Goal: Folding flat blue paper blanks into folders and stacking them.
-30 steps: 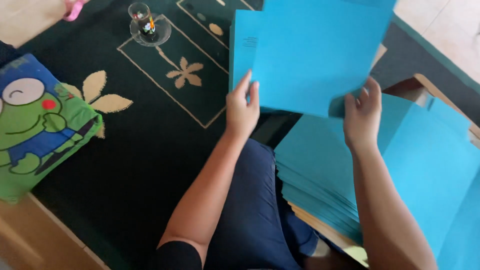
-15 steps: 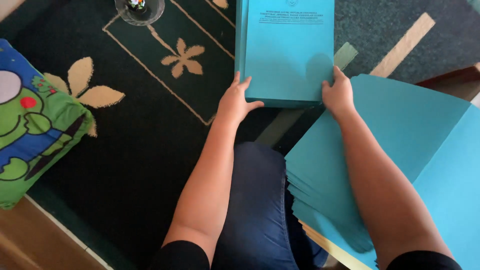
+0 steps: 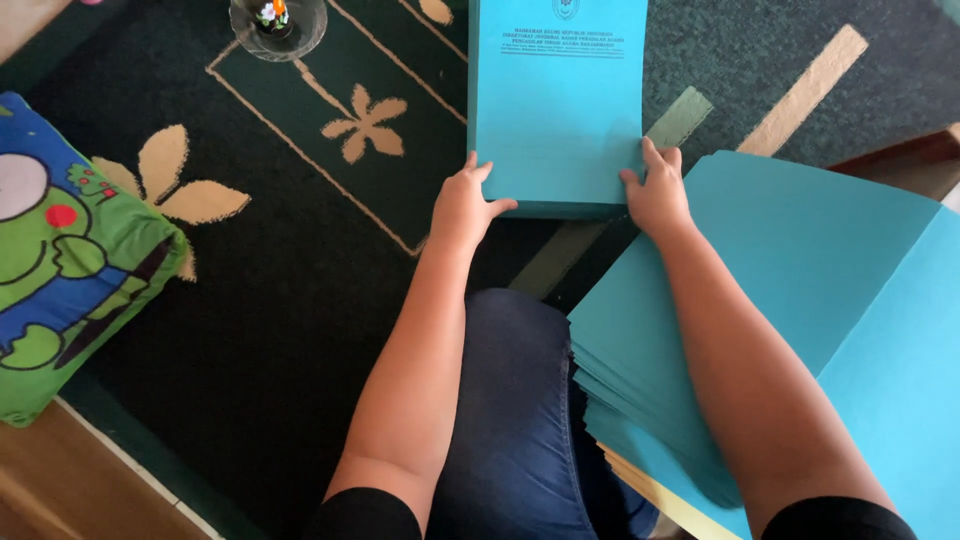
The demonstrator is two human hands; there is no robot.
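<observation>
A neat pile of blue folders (image 3: 558,110) with printed covers lies on the dark green carpet (image 3: 290,290) straight ahead. My left hand (image 3: 462,205) rests at its near left corner, thumb on the edge. At the near right corner my right hand (image 3: 656,193) presses with fingers on the top cover. Both hands touch the pile without lifting it. A second, larger stack of open blue folders (image 3: 800,300) spreads under my right forearm at the right.
A green and blue cartoon cushion (image 3: 70,260) lies at the left. A glass dish (image 3: 277,22) with small coloured items stands at the top. My knee in dark jeans (image 3: 520,400) is between my arms. Wooden floor (image 3: 70,480) shows at the bottom left.
A second ago I held a folder up in both hands. It now lies flat on the pile ahead, and my hands rest at its near corners.
</observation>
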